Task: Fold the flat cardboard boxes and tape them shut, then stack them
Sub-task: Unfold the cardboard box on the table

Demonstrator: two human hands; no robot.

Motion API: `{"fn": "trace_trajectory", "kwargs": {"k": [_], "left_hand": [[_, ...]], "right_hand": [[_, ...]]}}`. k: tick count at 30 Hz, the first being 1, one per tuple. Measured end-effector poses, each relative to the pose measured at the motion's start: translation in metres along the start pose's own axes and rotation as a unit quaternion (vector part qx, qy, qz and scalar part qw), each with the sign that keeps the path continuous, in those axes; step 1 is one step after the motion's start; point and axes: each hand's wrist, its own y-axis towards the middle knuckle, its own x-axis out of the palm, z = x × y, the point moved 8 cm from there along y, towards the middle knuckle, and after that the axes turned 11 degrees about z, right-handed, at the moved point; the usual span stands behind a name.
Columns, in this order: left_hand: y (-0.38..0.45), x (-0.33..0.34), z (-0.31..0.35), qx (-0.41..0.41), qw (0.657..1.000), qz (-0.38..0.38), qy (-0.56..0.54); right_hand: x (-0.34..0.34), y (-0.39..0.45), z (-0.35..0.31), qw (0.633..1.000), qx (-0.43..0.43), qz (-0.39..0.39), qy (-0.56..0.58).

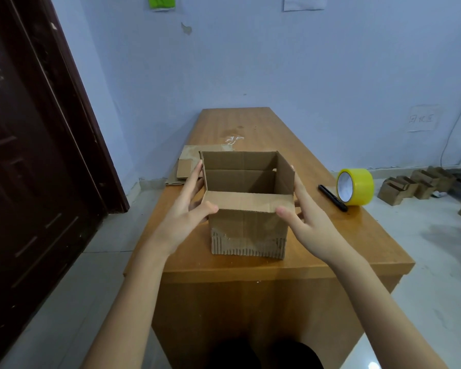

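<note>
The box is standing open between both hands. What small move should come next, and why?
Probably fold the near flap down fully: the left hand and right hand already press it with their thumbs, the box top is open, and the tape roll lies unused.

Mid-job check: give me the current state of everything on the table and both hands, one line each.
cardboard box: upright, top open, near flap folding inward
left hand: grips the box's left side
right hand: grips the box's right side
tape roll: on edge, untouched
black pen: lying flat beside the tape
flat cardboard: unfolded, behind the box
</note>
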Motion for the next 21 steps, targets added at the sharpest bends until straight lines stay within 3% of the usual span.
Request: {"fn": "trace_trajectory", "kwargs": {"k": [9,14,21], "left_hand": [[0.0,0.004,0.004,0.012,1.0,-0.002,0.022],[-0.002,0.012,0.007,0.026,0.998,-0.015,0.063],[-0.007,0.01,-0.001,0.008,0.999,0.008,0.053]], "right_hand": [[-0.005,0.001,-0.003,0.983,-0.121,0.071,-0.117],[0.003,0.0,-0.006,0.974,-0.183,0.051,-0.126],[0.007,0.002,-0.004,0.981,-0.17,0.05,-0.075]]}}
